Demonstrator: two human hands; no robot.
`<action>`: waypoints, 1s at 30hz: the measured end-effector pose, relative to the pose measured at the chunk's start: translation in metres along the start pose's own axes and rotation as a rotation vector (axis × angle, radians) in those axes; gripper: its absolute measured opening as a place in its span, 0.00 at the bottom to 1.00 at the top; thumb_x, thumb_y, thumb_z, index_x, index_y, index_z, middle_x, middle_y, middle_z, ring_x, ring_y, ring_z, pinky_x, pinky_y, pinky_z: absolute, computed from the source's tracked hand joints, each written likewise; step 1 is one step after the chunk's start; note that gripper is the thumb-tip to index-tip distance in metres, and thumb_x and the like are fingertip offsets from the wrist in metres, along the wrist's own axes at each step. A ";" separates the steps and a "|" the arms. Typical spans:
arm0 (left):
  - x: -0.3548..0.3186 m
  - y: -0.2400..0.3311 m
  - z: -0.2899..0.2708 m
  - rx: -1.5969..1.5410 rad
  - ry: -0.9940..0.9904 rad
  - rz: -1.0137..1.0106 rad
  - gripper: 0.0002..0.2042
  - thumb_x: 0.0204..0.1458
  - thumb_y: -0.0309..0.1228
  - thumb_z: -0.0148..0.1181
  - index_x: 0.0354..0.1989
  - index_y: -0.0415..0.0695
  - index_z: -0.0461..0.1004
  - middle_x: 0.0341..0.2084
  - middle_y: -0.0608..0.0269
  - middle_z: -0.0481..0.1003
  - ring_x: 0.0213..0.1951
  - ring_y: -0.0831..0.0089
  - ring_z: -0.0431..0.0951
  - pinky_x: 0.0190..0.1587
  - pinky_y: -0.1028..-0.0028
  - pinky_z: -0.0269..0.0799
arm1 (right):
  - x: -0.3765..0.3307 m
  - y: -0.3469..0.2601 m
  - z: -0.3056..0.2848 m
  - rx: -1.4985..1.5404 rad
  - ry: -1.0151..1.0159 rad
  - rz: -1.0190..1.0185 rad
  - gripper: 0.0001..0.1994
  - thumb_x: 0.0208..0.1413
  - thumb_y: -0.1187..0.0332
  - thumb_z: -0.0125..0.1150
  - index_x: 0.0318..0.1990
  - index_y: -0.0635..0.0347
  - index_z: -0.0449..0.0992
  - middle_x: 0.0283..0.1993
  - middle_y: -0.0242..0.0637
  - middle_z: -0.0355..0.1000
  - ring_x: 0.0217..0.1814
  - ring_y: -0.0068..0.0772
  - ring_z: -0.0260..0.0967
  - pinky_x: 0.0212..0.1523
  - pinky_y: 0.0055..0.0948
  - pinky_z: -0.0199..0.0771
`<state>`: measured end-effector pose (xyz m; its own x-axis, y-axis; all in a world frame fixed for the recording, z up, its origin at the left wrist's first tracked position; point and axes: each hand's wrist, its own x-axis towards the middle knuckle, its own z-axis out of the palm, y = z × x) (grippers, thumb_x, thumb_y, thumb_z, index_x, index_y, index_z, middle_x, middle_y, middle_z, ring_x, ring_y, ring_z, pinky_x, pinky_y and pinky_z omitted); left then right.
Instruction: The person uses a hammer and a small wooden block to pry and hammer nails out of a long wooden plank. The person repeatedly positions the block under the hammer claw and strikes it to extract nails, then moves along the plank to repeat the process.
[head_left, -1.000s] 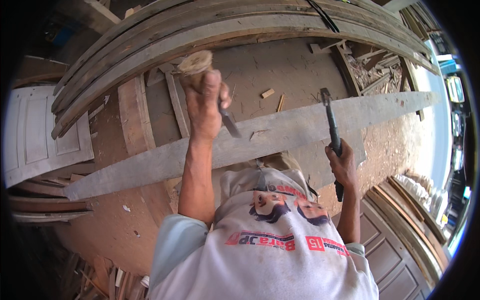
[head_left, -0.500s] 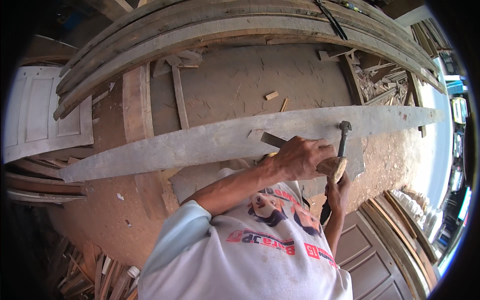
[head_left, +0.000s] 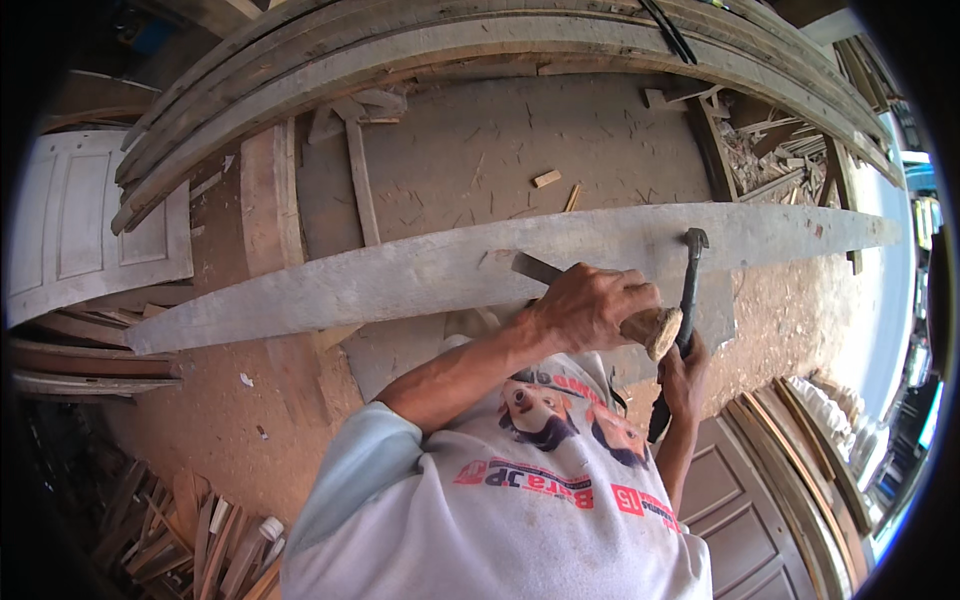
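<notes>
My left hand (head_left: 592,308) is closed round the wooden handle (head_left: 655,330) of a chisel, whose flat dark blade (head_left: 536,268) points left over a long grey plank (head_left: 420,262). Right of it, my right hand (head_left: 683,375) grips a claw hammer (head_left: 692,275) by its dark handle. The hammer stands head-up just beyond the butt end of the chisel handle, its head in front of the plank in this view. Whether hammer and chisel touch, I cannot tell. My right fingers are partly hidden.
Long thick beams (head_left: 400,62) lie stacked across the far side, with a dark strap-like thing (head_left: 670,32) on them. A white panelled door (head_left: 100,215) stands at the left, and a brown one (head_left: 745,510) at the lower right. Wood scraps (head_left: 200,540) are heaped at the lower left.
My right hand and the hammer have shifted slightly right, so more of the hammer's handle shows beside the chisel. The chisel, still in my left hand, has tilted and moved slightly left.
</notes>
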<state>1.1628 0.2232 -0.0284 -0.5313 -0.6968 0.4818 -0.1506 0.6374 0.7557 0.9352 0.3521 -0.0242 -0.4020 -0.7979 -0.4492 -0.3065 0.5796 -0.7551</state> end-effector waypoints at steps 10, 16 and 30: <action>-0.001 -0.006 0.000 -0.075 0.029 -0.017 0.23 0.38 0.36 0.81 0.40 0.50 0.74 0.31 0.65 0.79 0.33 0.61 0.86 0.32 0.62 0.82 | -0.005 -0.009 0.001 -0.059 0.017 0.037 0.15 0.67 0.57 0.65 0.42 0.61 0.74 0.24 0.27 0.67 0.22 0.19 0.65 0.23 0.26 0.65; 0.000 -0.008 -0.004 -0.082 0.038 0.004 0.22 0.38 0.35 0.81 0.40 0.49 0.74 0.31 0.64 0.79 0.33 0.60 0.86 0.32 0.62 0.83 | -0.008 -0.007 0.000 -0.059 0.047 0.033 0.15 0.67 0.57 0.66 0.42 0.61 0.74 0.24 0.26 0.66 0.22 0.19 0.65 0.22 0.26 0.65; 0.000 -0.008 -0.016 -0.129 0.020 -0.073 0.25 0.32 0.27 0.82 0.41 0.46 0.76 0.33 0.63 0.81 0.35 0.61 0.85 0.35 0.63 0.82 | -0.047 -0.054 -0.007 0.303 0.487 -0.429 0.08 0.67 0.69 0.66 0.44 0.63 0.73 0.22 0.28 0.66 0.16 0.18 0.62 0.17 0.23 0.64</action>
<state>1.1771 0.2126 -0.0271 -0.5059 -0.7472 0.4310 -0.0793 0.5378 0.8393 0.9648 0.3591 0.0411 -0.6607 -0.7397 0.1276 -0.2994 0.1037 -0.9485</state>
